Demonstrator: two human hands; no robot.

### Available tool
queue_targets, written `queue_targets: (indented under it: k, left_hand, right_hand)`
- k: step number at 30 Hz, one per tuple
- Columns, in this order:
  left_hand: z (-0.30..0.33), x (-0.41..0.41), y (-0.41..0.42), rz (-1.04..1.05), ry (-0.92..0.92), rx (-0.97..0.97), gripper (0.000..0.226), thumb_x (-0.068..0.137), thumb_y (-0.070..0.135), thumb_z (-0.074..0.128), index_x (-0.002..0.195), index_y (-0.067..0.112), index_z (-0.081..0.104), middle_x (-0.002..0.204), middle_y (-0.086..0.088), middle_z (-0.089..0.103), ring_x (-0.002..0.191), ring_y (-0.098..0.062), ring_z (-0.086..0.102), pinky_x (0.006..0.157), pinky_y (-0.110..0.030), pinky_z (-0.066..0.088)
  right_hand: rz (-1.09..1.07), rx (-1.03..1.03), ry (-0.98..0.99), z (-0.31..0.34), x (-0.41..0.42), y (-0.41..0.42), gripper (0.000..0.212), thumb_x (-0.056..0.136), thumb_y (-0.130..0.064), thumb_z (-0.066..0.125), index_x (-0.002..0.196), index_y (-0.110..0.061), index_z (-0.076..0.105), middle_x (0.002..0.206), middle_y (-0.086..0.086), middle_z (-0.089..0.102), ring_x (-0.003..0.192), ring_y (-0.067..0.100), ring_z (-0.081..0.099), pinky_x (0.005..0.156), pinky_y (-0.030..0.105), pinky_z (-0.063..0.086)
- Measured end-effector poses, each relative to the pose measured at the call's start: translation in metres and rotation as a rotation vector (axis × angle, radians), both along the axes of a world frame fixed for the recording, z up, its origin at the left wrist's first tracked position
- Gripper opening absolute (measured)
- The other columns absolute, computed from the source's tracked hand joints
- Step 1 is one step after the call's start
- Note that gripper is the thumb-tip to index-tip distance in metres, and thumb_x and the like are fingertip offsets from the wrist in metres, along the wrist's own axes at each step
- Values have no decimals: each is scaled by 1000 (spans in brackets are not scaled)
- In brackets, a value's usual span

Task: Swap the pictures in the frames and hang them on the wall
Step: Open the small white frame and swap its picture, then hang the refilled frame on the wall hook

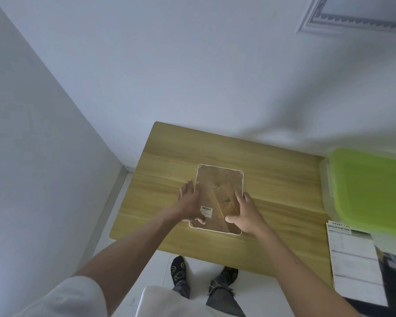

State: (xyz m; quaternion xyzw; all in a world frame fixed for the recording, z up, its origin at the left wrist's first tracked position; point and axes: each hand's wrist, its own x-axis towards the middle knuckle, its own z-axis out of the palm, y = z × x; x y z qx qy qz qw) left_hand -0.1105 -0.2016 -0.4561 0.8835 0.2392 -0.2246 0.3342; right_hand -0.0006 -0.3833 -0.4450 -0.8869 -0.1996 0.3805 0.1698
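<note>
We've got the picture frame point(218, 179) face-down on the wooden table point(272, 170) between our hands: left hand point(190, 202) gripping its side edge, right hand point(245, 213) clamping the opposite edge near the fold-out stand point(224, 202), likely steadying it to open the back. Beyond our right hand, another frame point(357, 17) hangs on the wall.

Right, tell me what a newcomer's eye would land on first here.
First, the two hands, left hand and right hand, holding the sides of a white-edged picture frame that lies back-up in the middle of the wooden table. Next, the bright green lid of a plastic box at the table's right end, with a printed specification sheet just in front of it. Another frame hangs on the wall at top right.
</note>
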Motion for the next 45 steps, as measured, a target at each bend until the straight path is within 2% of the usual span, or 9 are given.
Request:
queue_targets:
  k: [3,6,11,16,20,23,28,39,45]
  left_hand:
    - [4,-5,-4,187,-147,-150,104,59,26,86,146,18,30,142,-9,41,136,-29,28,112,-39,34]
    - [14,-4,-1,484,-278,-365,64,54,21,73,115,36,59,107,4,70,106,-25,64,88,-47,55]
    - [35,5,8,784,-336,-515,84,66,6,81,142,9,46,125,-3,66,109,-21,65,98,-41,51]
    - [67,21,12,701,-319,-573,25,65,3,79,83,18,79,82,-2,77,86,-22,74,90,-42,57]
    - [104,35,-3,680,-431,-583,25,64,-1,76,84,14,80,80,-3,77,84,-21,74,88,-40,58]
    - [129,45,-23,681,-504,-512,26,61,3,76,82,18,80,78,4,77,79,-14,74,83,-37,60]
    - [172,66,-73,563,-668,-391,22,68,14,73,86,25,79,77,11,76,75,-6,72,78,-36,60]
    - [242,114,-237,336,-966,-409,44,73,9,80,79,51,71,82,15,75,81,-3,70,76,-19,54]
    - [265,145,-237,381,-1176,91,46,84,30,75,127,23,63,117,6,57,100,-10,59,86,-34,54]
  right_hand:
    - [-354,224,32,1,-14,7,49,67,-30,70,115,-24,64,124,3,59,121,28,55,92,35,46]
    - [-604,340,116,5,-16,12,57,69,-28,71,125,-23,59,125,-6,62,115,20,60,98,39,49]
    - [-701,429,74,27,-11,10,23,77,-18,69,94,-31,62,100,-10,71,91,14,68,89,42,55]
    - [-692,495,38,59,0,5,40,86,-17,64,126,-22,62,104,-15,65,88,6,62,74,28,49]
    - [-621,470,-96,89,15,2,42,93,-28,61,134,-19,55,121,-3,62,88,11,61,75,29,51]
    - [-514,532,-171,122,28,5,50,92,-38,60,139,-23,52,138,0,56,117,19,59,92,34,51]
    - [-351,705,-176,188,45,-1,39,91,-45,58,130,-41,56,115,-15,67,95,-1,64,74,24,51]
    - [-490,936,-275,251,107,-142,17,83,-26,60,96,-25,72,91,-11,74,90,17,70,84,48,58]
    - [-538,1108,-153,297,138,-211,19,89,-12,62,104,-18,74,94,19,70,72,37,69,74,57,59]
